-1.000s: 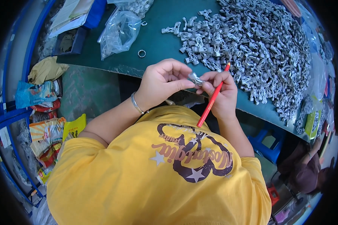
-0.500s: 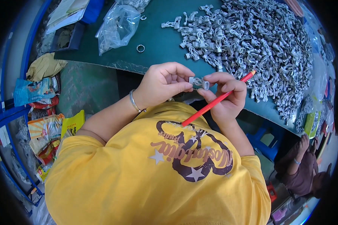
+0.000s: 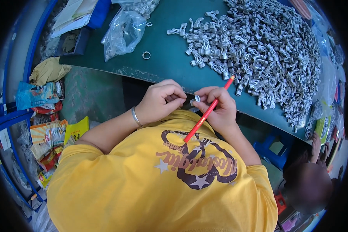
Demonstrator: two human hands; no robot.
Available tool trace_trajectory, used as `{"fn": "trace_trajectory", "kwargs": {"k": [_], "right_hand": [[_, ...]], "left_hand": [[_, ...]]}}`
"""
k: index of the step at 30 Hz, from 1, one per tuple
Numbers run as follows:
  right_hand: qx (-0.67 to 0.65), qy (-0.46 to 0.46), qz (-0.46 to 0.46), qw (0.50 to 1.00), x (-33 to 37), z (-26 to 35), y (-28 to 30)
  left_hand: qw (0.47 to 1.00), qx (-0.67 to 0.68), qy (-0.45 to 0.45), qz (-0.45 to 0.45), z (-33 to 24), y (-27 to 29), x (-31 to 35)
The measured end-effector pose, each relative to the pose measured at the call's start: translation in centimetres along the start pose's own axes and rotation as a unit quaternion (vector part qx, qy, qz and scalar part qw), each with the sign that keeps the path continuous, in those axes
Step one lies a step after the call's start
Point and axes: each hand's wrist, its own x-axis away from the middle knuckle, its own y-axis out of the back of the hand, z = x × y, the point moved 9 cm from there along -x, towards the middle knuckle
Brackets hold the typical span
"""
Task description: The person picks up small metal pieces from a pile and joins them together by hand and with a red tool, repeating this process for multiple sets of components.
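Above the front edge of the table my two hands are close together. My right hand (image 3: 220, 110) pinches a small grey fitting (image 3: 197, 98) with an oval opening between thumb and fingertips. A red pencil (image 3: 209, 109) is held in the same hand, slanting down across the yellow shirt. My left hand (image 3: 162, 101) is closed, thumb against curled fingers, just left of the fitting; whatever it may hold is hidden. Beyond the hands lies a large pile of similar grey looped fittings (image 3: 255, 50) on the green table (image 3: 158, 46).
A single small ring (image 3: 146, 55) and a clear plastic bag (image 3: 124, 34) lie on the table's left part. Further left stand a blue bin (image 3: 75, 41) and colourful packets (image 3: 48, 133). At the right, a blue stool (image 3: 272, 150) is under the table and another person (image 3: 307, 185) sits beyond.
Both hands have come lower, toward the body. The fitting, earlier stretched between both hands, is now turned with its oval opening upward in my right hand. The pencil has shifted left.
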Motion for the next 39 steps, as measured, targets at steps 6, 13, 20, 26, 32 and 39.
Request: {"fn": "trace_trajectory", "kwargs": {"k": [6, 13, 20, 26, 32, 39], "right_hand": [[0.064, 0.009, -0.031, 0.997, -0.4, 0.1, 0.5], [0.075, 0.021, -0.080, 0.994, -0.3, 0.8, 2.9], [0.100, 0.087, -0.106, 0.986, -1.7, 1.6, 3.1], [0.177, 0.083, -0.059, 0.979, -2.8, 2.2, 1.9], [0.163, 0.149, -0.068, 0.973, -2.9, 3.7, 1.9], [-0.021, 0.027, -0.050, 0.998, -2.9, 1.8, 2.4]], "left_hand": [[0.970, -0.156, -0.142, -0.118, -3.2, 1.3, -5.0], [0.925, -0.311, -0.206, -0.073, -3.7, 0.3, -7.6], [0.902, -0.323, -0.277, -0.079, -4.6, 0.1, -5.4], [0.916, -0.329, -0.215, -0.076, -3.8, 0.9, -6.0], [0.993, -0.075, -0.095, -0.011, -3.9, 0.4, -5.6], [0.995, 0.077, -0.046, 0.036, -3.7, -0.4, -4.9]]}}
